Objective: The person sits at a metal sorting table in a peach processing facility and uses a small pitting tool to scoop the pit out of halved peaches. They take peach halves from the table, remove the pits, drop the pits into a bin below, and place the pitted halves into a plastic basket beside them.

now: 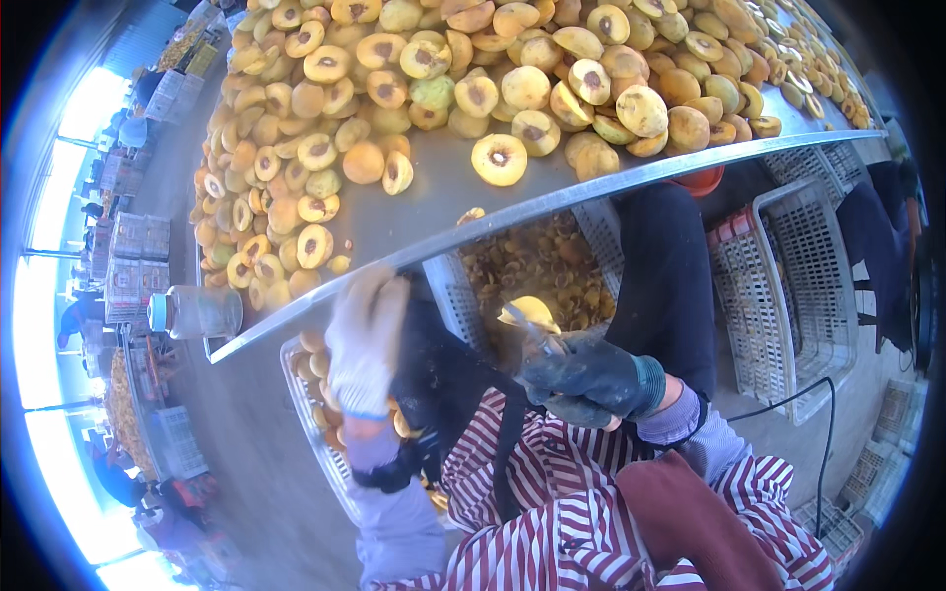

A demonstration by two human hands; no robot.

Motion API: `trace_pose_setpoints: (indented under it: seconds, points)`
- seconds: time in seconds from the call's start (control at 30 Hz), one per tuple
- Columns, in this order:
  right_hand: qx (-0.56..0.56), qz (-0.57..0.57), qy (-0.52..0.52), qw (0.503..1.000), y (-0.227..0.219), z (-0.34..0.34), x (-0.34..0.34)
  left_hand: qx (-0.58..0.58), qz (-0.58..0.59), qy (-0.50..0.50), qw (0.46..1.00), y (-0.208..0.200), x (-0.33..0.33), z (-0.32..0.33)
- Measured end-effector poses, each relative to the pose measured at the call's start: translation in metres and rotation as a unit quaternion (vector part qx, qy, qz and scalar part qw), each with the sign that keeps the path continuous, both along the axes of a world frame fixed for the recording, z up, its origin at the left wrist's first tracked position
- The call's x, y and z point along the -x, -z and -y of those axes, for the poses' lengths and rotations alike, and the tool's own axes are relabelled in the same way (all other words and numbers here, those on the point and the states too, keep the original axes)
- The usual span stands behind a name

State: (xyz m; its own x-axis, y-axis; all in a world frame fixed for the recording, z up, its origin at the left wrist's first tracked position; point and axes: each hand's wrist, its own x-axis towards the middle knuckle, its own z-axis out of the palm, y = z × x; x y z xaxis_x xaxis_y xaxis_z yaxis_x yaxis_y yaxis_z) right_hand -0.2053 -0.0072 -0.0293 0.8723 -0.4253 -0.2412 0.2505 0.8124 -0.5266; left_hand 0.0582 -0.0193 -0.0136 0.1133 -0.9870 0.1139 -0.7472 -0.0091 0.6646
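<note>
My right hand (591, 376), in a dark rubber glove, is closed around a metal hand tool (540, 333) whose exact kind I cannot make out. A yellow peach half (537, 311) is at the tool's tip, above a crate. My left hand (370, 330), in a white knitted glove, is at the table's near edge; motion smears its fingers, and I see nothing plainly in it. Ahead, many halved peaches (498, 160) are heaped on the metal table (414, 212), several with brown pit hollows facing up.
Between my knees, a white crate (455, 295) holds brownish scraps. Another crate (340, 483) with peach halves is beside my left leg. Stacked crates (764, 286) stand at right, near a black cable (831, 443). A clear jar (202, 311) is by the table's left corner.
</note>
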Motion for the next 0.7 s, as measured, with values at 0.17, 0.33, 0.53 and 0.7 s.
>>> trace_pose_setpoints:
  seconds: [0.17,0.33,0.53,0.7]
  points:
    - [0.062,-0.152,0.008,0.986,0.003,0.005,0.003,-0.035,0.069,0.005,0.997,0.019,0.066,0.124]
    - [0.023,-0.110,0.092,0.989,0.022,0.002,0.008,-0.172,0.091,0.078,0.978,0.054,0.083,0.174]
    - [0.239,-0.277,0.090,0.926,0.021,0.010,0.014,-0.132,-0.557,0.076,0.816,0.027,0.081,0.124]
    - [0.426,-0.390,0.114,0.809,0.015,0.007,0.006,-0.145,-0.361,0.227,0.893,-0.010,0.079,0.054]
